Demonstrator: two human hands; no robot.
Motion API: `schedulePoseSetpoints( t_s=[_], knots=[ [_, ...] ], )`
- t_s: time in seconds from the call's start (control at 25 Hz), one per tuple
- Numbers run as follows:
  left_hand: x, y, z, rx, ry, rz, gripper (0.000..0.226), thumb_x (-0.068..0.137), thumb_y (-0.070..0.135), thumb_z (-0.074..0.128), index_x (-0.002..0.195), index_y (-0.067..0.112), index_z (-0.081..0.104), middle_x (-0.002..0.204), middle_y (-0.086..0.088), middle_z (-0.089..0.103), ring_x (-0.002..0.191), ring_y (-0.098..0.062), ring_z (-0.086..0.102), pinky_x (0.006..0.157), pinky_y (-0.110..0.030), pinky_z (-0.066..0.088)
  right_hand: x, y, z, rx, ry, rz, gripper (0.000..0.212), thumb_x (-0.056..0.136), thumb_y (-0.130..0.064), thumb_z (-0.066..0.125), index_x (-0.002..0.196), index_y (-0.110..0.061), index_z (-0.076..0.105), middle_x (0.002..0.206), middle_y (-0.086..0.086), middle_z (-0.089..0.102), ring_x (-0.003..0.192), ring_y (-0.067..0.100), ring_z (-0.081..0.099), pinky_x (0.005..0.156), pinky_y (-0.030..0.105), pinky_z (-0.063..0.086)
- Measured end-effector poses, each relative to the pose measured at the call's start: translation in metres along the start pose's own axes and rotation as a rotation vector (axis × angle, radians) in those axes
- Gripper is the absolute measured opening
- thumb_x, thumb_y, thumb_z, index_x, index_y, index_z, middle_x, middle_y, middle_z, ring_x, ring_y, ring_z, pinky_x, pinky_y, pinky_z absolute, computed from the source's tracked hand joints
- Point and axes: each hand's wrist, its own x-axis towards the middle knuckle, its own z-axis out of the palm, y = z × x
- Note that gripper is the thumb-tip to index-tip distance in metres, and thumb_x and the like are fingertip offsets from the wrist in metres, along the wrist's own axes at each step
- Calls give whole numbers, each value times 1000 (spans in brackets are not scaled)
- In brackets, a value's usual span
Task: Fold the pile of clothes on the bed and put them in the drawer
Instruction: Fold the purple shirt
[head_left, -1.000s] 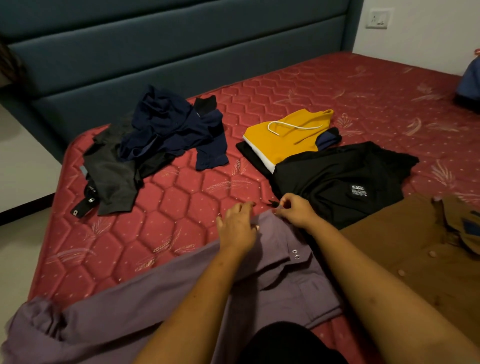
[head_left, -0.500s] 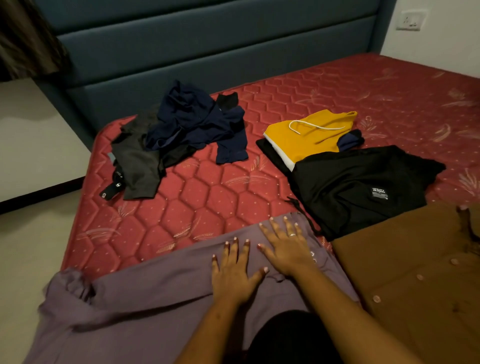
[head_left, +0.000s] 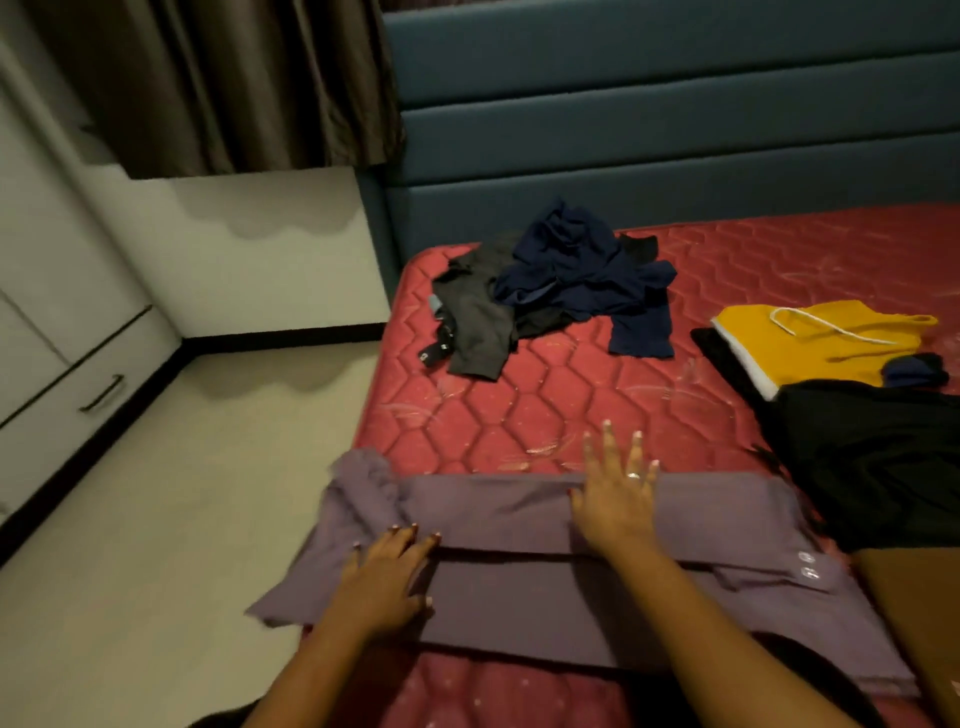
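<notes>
Where the white cupboard (head_left: 47, 332) stands along the left wall, its drawer (head_left: 78, 410) sits closed, a dark handle across the front. A brown curtain (head_left: 218, 88) hangs above it, and pale floor (head_left: 182, 493) runs from there to the left edge of the bed (head_left: 519, 405).

The purple shirt (head_left: 519, 587) lies across the near left corner of the bed, folded into a long band. Its bunched left end spills over the left edge. The left hand (head_left: 387, 582) rests flat on the shirt's left part, close to that edge, with its fingers straight and lying together. The right hand (head_left: 615, 499) presses flat on the upper fold towards the middle. Its fingers are straight and spread apart, their tips reaching past the cloth onto the red cover, and one finger wears a ring (head_left: 632, 475). Two pale buttons (head_left: 805, 564) show at the shirt's right end.

Up at the far left corner, below the blue headboard (head_left: 675, 130), a grey garment (head_left: 478, 332) lies crumpled. A navy garment (head_left: 576, 265) is heaped partly over its right side. Well apart from these, towards the right edge, a yellow top (head_left: 831, 343) with a white cord lies flat. Just below it a black garment (head_left: 872, 457) touches the purple shirt's right end. A brown garment (head_left: 909, 613) fills the near right corner.
</notes>
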Motion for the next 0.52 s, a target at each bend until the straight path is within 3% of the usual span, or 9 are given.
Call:
schedulePoseSetpoints(
  t_s=[0.12,0.24,0.32,0.4,0.44,0.52],
  knots=[
    [-20,-38,1,-370,122,-74,74,88,45,57,151,28,22,156,-4,21,145,-24,19,115,-35,21,-12,-111,9,34,-252,-328,63,93,-41,50,150,-21,30,162,3,-5,146,38,-5,116,55,4],
    [-32,-63,8,-1044,216,-198,41,92,19,63,131,15,50,136,-10,48,122,-23,50,94,-27,43,-14,-198,20,82,-500,-451,58,95,-43,48,145,-17,36,161,8,8,147,32,9,118,49,10],
    [-38,-72,7,-1400,254,-357,23,96,11,56,118,16,57,108,-6,62,92,-17,58,68,-24,45,-6,-235,39,148,-531,-424,55,93,-39,54,139,-11,41,153,14,29,138,32,31,113,42,28],
    [-37,-85,6,-1643,284,-500,18,98,9,50,113,13,59,76,-4,57,63,-13,49,51,-22,37,5,-257,56,199,-534,-320,62,91,-35,59,142,-8,35,147,16,35,132,34,39,108,39,35],
    [-34,-91,7,-1728,292,-550,17,99,9,49,111,12,59,71,-4,55,59,-13,47,51,-21,35,11,-264,62,223,-522,-253,68,90,-32,59,146,-9,29,148,16,32,132,35,38,108,40,35],
    [-26,-102,7,-1887,270,-603,14,99,10,48,107,14,58,80,-5,59,68,-16,53,60,-24,41,21,-271,69,260,-485,-139,70,88,-24,59,148,-11,26,147,15,35,129,36,43,107,41,38]
  ],
)
